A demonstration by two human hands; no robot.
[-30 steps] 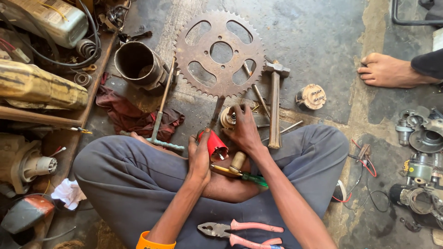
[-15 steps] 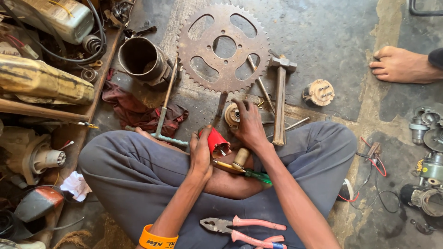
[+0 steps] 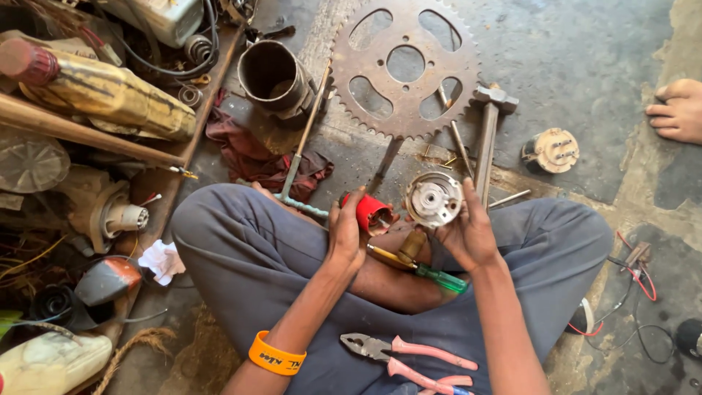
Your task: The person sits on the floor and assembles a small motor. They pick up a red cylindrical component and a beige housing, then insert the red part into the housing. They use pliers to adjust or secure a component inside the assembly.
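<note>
Concrete floor (image 3: 585, 58), stained and cracked, serves as the work surface; the person sits cross-legged on it amid scattered parts.

Change noted: against the views of a moment ago, the right hand (image 3: 468, 230) has drawn the round metal housing (image 3: 433, 199) slightly nearer the lap and turned its open face up toward the camera. The left hand (image 3: 347, 227) has kept its place. The two parts are now just beside each other, apart, both held above the knees; the housing's inner face appears presented for viewing.

Hand state: left hand closed around a red cylindrical part (image 3: 371, 213), fingers wrapped. Right hand cupped under the housing, fingers curled about its rim.

Count:
- One large sprocket (image 3: 406, 69), flat on the floor.
- One hammer (image 3: 488, 139), lying beside the sprocket.
- One screwdriver (image 3: 417, 267), green-handled, across the lap.
- One pair of pliers (image 3: 409, 355), pink-handled, on the trouser leg.
- One metal cylinder (image 3: 274, 77), on its side.
- One small round capped part (image 3: 552, 151), well apart on the floor.
- One orange wristband (image 3: 276, 355) on the left arm.
- One bare foot (image 3: 678, 110) of another person, at the right edge.
</note>
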